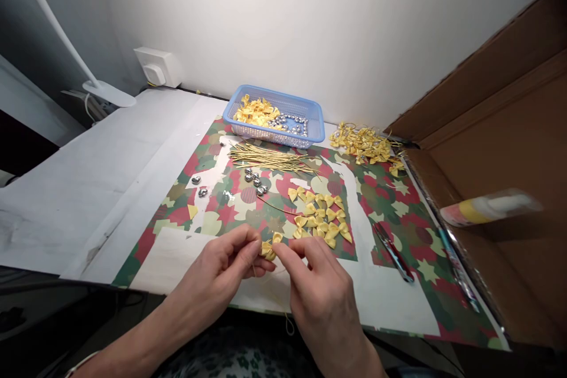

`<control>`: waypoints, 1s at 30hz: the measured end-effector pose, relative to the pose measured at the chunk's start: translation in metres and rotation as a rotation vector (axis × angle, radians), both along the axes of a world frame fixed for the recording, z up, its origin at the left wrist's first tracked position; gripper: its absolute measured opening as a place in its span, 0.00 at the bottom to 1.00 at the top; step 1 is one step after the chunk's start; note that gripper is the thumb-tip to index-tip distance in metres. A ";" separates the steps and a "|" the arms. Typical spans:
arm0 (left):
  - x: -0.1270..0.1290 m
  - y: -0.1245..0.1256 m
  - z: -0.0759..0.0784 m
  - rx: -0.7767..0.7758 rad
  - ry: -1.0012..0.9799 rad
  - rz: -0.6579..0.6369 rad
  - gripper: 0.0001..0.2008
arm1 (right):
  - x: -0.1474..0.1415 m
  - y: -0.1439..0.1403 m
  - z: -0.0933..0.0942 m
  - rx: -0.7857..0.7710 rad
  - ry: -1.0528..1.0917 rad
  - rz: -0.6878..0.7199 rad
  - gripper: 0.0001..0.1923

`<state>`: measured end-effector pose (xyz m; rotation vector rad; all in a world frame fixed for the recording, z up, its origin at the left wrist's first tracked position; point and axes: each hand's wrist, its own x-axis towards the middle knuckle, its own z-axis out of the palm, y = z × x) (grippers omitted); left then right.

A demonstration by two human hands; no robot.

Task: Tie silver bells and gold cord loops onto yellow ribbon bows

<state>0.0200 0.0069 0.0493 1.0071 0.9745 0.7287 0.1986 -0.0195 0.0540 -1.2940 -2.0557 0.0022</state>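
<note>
Between my two hands, over the front edge of the table, is a small yellow ribbon bow [269, 248]. My left hand [234, 260] pinches its left side between thumb and fingers. On its right side, my right hand [310, 274] grips with closed thumb and forefinger. A thin yellow cord [289, 325] with a looped end hangs below the hands. Just beyond my right hand lies a group of yellow bows [321, 212] on the patterned sheet. Several silver bells [256, 180] lie farther up, near a bundle of yellow cords [270, 157].
A blue basket [318, 121] with bows and silver bells stands at the back. Finished-looking bows with cords [365, 143] are heaped back right. Tweezers [393, 253] and a pen [458, 271] lie right. A bottle [487, 208] leans by the cardboard box [500, 130].
</note>
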 end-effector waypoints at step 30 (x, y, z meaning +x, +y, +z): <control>0.008 0.004 -0.001 0.014 0.023 0.020 0.14 | -0.006 -0.001 -0.015 -0.121 0.149 0.034 0.12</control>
